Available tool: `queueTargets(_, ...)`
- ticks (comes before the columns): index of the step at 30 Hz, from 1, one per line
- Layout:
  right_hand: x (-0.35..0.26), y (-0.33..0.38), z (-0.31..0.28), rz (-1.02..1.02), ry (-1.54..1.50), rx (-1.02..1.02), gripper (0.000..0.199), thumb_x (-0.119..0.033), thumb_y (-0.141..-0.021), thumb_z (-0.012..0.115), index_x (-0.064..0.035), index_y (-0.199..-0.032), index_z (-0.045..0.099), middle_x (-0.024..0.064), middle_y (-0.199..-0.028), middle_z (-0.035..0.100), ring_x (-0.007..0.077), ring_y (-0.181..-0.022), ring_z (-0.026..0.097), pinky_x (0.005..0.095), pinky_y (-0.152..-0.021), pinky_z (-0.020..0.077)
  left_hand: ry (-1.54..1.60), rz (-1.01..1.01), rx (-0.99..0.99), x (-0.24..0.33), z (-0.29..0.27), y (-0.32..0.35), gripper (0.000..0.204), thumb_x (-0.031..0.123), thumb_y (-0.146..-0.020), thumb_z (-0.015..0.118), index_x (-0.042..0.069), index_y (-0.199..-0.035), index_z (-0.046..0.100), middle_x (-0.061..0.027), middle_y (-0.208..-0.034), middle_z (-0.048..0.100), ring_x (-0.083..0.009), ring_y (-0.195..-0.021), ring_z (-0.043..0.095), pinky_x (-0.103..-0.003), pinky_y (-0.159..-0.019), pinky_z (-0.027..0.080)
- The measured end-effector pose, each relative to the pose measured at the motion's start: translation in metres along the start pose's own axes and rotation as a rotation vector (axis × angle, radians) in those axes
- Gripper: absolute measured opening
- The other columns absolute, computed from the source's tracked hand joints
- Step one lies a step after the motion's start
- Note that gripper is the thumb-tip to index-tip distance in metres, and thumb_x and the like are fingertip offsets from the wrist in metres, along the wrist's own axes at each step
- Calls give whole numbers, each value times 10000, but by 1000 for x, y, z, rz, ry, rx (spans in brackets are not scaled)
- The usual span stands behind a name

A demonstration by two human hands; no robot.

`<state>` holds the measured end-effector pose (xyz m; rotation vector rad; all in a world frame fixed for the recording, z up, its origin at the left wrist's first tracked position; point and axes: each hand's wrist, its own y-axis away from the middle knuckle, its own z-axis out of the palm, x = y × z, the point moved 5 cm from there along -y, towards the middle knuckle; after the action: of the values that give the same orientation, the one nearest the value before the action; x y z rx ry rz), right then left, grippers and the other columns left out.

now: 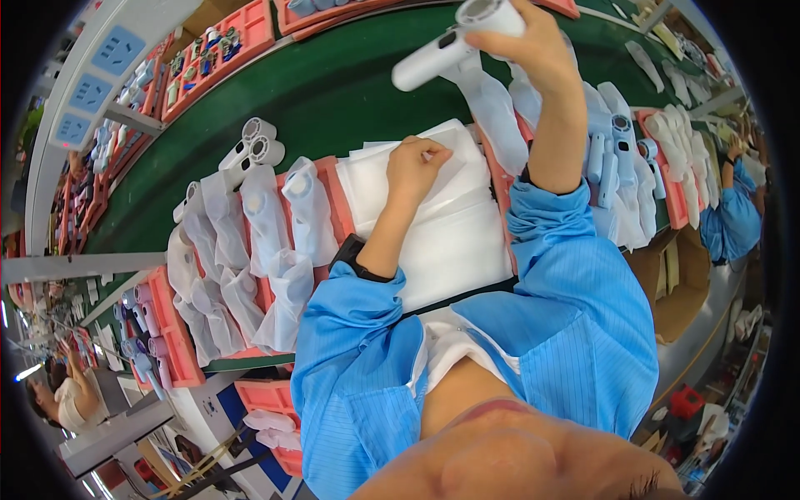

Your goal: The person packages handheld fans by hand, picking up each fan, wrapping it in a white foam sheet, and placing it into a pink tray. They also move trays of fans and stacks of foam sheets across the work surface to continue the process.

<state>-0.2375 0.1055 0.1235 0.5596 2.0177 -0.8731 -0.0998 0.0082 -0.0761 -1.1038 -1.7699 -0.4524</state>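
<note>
Blue sleeves of my smock are framing the lower field as I am working at a green conveyor belt (333, 92). Nearest, my left hand (417, 167) is resting on a stack of white foam bags (442, 225), its fingers curled shut and pinching the top sheet near its upper edge. To its left, bagged fans (267, 242) are lying in rows on red trays (333, 196), with two unbagged fans just beyond them at the belt's edge. Farther out, my right hand (533, 46) is raised above the belt, fingers closed around the head of a white handheld fan (450, 46), whose handle is pointing left. By my judgement, I am at the bagging step: one fan is in hand and a bag is being separated. The next move seems to call for opening the bag's mouth and aligning the fan with it. More fans are lying on trays to the right.
</note>
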Motion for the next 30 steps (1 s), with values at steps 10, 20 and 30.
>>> queueTargets(10, 42, 34, 5, -70, 113, -107, 463, -194, -598, 772, -31, -999, 606, 75, -893, 615, 166, -790, 576, 288, -723, 472, 468, -162, 163, 15, -56, 4, 147, 163, -838, 668, 19, -828, 641, -11, -786, 577, -98, -644, 515, -249, -585, 416)
queueTargets(20, 3, 54, 127, -595, 66, -170, 640, -33, -534, 786, -91, -1147, 612, 98, -997, 557, 275, -940, 551, 326, -752, 488, 1174, 42, 529, 39, -116, 15, 95, 110, -928, 559, 15, -930, 554, -21, -825, 597, -97, -745, 561, -219, -722, 448)
queueTargets(30, 19, 43, 123, -486, 218, 99, 574, -33, -586, 767, -76, -1132, 594, 101, -988, 546, 279, -926, 546, 331, -731, 490, -242, 605, 603, 91, -89, 29, 342, -29, -777, 647, 12, -1106, 565, -98, -850, 597, -203, -775, 595, -294, -685, 489)
